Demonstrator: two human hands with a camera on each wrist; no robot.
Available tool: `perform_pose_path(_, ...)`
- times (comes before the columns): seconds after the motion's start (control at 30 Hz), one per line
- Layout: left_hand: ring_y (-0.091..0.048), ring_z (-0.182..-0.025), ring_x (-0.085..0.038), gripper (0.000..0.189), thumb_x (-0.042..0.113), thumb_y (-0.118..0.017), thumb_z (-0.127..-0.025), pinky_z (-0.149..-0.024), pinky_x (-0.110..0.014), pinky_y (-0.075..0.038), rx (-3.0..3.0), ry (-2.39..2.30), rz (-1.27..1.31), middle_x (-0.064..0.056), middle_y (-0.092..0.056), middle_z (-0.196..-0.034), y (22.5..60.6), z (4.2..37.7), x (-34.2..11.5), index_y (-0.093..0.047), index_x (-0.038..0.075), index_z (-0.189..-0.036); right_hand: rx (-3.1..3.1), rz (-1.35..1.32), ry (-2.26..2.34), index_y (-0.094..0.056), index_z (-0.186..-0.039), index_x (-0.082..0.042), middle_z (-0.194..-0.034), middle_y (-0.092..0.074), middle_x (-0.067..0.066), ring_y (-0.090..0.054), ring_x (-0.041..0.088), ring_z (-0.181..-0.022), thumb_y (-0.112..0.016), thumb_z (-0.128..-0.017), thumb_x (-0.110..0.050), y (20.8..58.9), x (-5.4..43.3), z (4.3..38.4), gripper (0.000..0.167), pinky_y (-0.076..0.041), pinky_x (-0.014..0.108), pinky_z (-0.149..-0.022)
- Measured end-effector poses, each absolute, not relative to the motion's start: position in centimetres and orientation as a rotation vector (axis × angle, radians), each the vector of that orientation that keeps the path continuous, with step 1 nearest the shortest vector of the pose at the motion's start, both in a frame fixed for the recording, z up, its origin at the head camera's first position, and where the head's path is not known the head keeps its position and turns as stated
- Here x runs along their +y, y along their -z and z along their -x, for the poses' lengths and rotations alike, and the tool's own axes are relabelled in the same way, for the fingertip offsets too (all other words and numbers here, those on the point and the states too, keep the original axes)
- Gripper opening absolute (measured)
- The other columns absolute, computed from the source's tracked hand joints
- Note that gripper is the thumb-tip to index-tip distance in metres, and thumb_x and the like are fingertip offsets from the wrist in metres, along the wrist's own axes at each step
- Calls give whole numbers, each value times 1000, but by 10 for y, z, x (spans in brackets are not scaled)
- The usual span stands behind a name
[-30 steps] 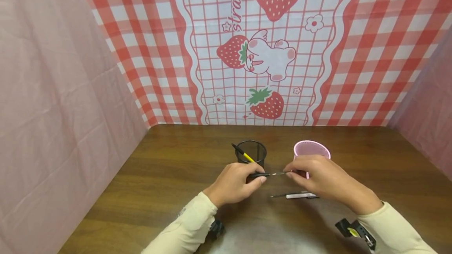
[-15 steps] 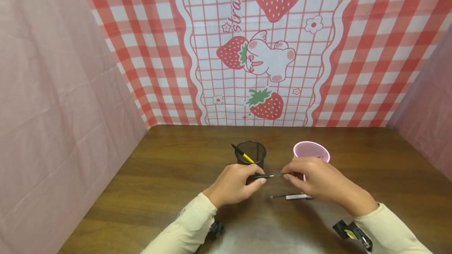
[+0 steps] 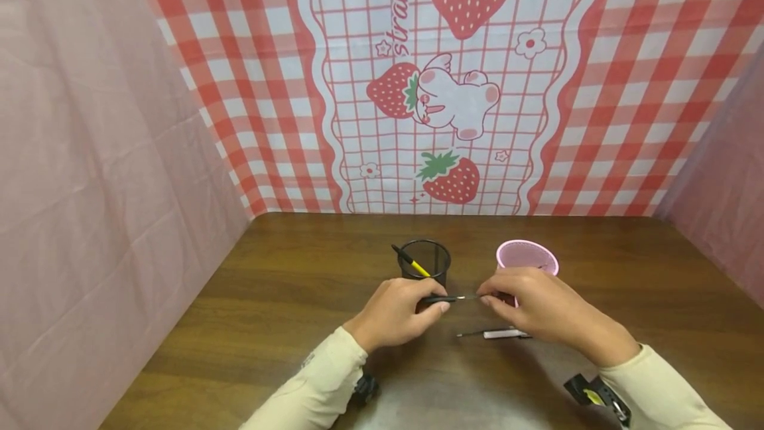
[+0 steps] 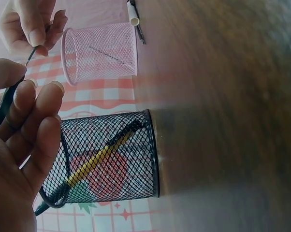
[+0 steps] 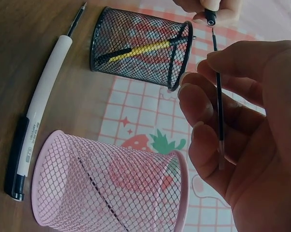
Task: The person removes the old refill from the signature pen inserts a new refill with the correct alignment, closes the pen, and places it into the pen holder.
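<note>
My left hand [image 3: 400, 310] pinches a black pen barrel [image 3: 437, 298] between thumb and fingers, its open end facing right. A thin black pen refill [image 5: 220, 106] is held by the thumb and fingertips of my right hand [image 3: 537, 300]. Its metal tip points at the barrel's opening; in the right wrist view a narrow gap seems to show between them. Below the right hand, a white pen [image 5: 46, 87] with a black clip end lies on the table, a slim dark point sticking out of it. The right hand covers part of it in the head view.
Behind the left hand stands a black mesh pen holder [image 4: 107, 159] with a yellow and black pen [image 3: 420, 267] leaning in it. A pink mesh pen holder [image 5: 111, 179], holding a thin dark rod [image 5: 99, 191], is behind the right hand. Checked cloth [image 3: 262, 85] hangs at the back.
My right hand has shifted slightly left with the refill, then stayed nearly still. The left hand and the barrel have hardly moved.
</note>
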State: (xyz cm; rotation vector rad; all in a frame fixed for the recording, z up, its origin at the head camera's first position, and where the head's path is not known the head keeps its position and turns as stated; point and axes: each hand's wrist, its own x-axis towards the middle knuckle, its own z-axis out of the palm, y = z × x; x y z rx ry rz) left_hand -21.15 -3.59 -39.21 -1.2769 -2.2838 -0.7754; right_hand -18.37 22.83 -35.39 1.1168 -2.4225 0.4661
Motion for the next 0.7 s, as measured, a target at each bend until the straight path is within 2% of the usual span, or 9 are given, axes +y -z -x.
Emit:
perform_pose_path(0.27, -51, -65, 3, 12, 27, -68, -96, -60, -16, -44, -2269, 771, 1305, 12, -66, -81, 392, 212, -35, -70, 18, -102, -2429, -1140, -470, -75, -94, -20, -91, -65, -19, -59, -3, -81, -77, -86, -10, 358, 225, 185, 13, -52, 28, -68)
perform_pose_path(0.7, -52, -66, 2, 10, 26, -68, -96, -61, -16, -44, -2277, 774, 1297, 11, -68, -84, 392, 212, -36, -71, 18, -102, -2435, -1130, -467, -74, -94, -20, -92, -67, -17, -62, -1, -83, -76, -87, -10, 359, 225, 185, 12, -54, 30, -70)
